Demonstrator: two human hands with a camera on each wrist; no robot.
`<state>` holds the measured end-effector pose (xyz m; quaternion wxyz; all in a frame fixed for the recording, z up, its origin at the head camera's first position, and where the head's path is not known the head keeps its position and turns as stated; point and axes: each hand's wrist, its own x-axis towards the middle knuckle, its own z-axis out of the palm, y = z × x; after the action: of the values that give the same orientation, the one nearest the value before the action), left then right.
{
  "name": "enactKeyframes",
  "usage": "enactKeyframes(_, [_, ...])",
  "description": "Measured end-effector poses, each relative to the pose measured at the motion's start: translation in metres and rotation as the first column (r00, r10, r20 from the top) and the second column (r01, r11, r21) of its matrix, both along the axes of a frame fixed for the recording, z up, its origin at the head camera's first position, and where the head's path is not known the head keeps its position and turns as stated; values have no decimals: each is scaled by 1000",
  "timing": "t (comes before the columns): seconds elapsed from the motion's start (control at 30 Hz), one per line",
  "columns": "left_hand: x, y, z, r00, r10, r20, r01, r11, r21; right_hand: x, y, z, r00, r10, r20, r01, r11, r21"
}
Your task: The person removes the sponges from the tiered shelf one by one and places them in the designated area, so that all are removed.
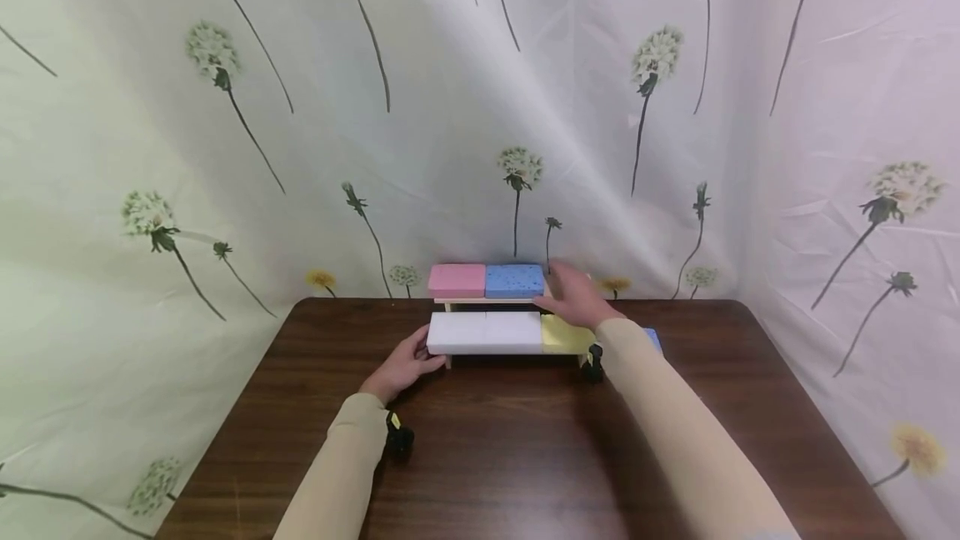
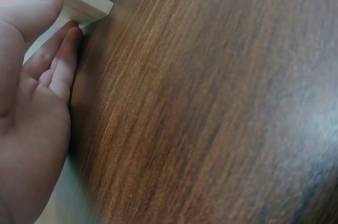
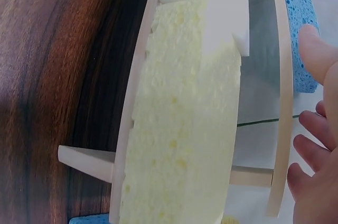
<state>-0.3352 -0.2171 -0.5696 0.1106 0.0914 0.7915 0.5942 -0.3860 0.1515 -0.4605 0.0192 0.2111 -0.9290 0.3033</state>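
Note:
A two-tier wooden rack (image 3: 282,129) stands at the table's far side. On its back tier sit a pink sponge (image 1: 457,280) and a speckled blue sponge (image 1: 514,280). The front tier carries two white sponges (image 1: 483,333) side by side, then a pale yellow sponge (image 3: 174,113). My left hand (image 1: 403,367) touches the rack's front left end, its thumb and straight fingers around the wooden leg (image 2: 87,5). With loosely spread fingers, my right hand (image 1: 576,298) is beside the blue sponge's right end, the thumb against it.
Another blue sponge (image 1: 654,338) lies to the right of the rack, partly hidden by my right sleeve. The dark wooden table (image 1: 487,457) meets a dandelion-patterned cloth (image 1: 450,107) behind and at both sides.

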Motion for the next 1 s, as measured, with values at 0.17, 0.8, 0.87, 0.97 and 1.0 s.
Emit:
enactKeyframes(0.17, [-2, 0, 2, 1000, 8, -5, -8, 1000, -25, -2, -7, 4, 999, -12, 33, 12, 1000, -9])
enactKeyframes(0.8, [3, 1, 1, 1000, 8, 12, -8, 1000, -7, -2, -20, 4, 997, -24, 68, 21, 999, 49])
enactKeyframes(0.87, [3, 1, 1, 1000, 3, 2, -3, 1000, -12, -3, -21, 3, 997, -27, 69, 24, 998, 50])
enactKeyframes(0.97, [4, 0, 2, 1000, 1, -2, -1, 1000, -10, -4, -23, 2, 998, -29, 62, 27, 999, 44])
enactKeyframes(1.0, [5, 0, 3, 1000, 5, 2, -5, 1000, -8, -4, -23, 1, 998, -31, 61, 29, 999, 40])
